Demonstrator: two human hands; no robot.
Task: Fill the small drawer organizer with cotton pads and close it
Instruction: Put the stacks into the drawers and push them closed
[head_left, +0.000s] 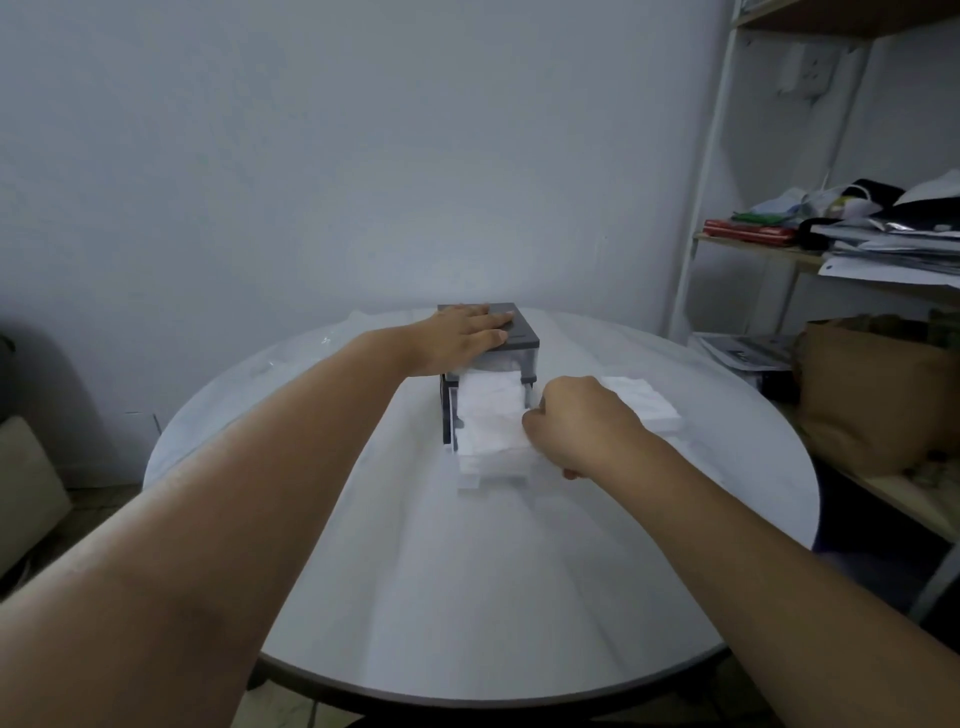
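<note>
While the left hand (462, 332) is laid flat on top of a small grey drawer organizer (522, 340), fingers straight and close together, the drawer (467, 478) is seen pulled out toward the near side. It is packed with white cotton pads (488, 415). The organizer is set at the far middle of a round white table (467, 597). The right hand (576, 421) is held against the drawer's right edge, fingers curled in and thumb touching the pads; whether anything is pinched cannot be told. A loose stack of pads (649, 405) is seen on the table just right of this hand. At the far right, a shelf (753, 249) is piled with papers (893, 254).
</note>
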